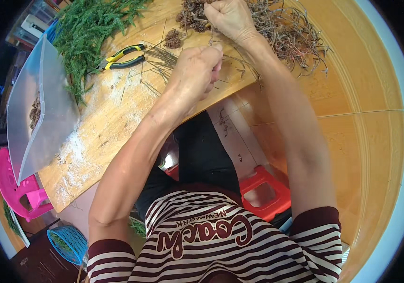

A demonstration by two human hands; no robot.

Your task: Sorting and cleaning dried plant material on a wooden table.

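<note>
My left hand is closed above the near part of the wooden table, thumb on top. From its fingertips a thin brown twig runs up toward my right hand. That hand is closed too, at the far edge of the view, and its fingers hide what they grip. Beside it lies a pile of brown pine cones, with a single pine cone apart to the left. Thin dark wire-like stems are scattered left of my left hand. Right of my right hand spreads a tangle of dry twigs.
Yellow-and-black pliers lie on the wooden table, by green artificial fir branches. A translucent bin with cones inside stands at the left edge. Below are a pink chair, a blue basket and a red stool.
</note>
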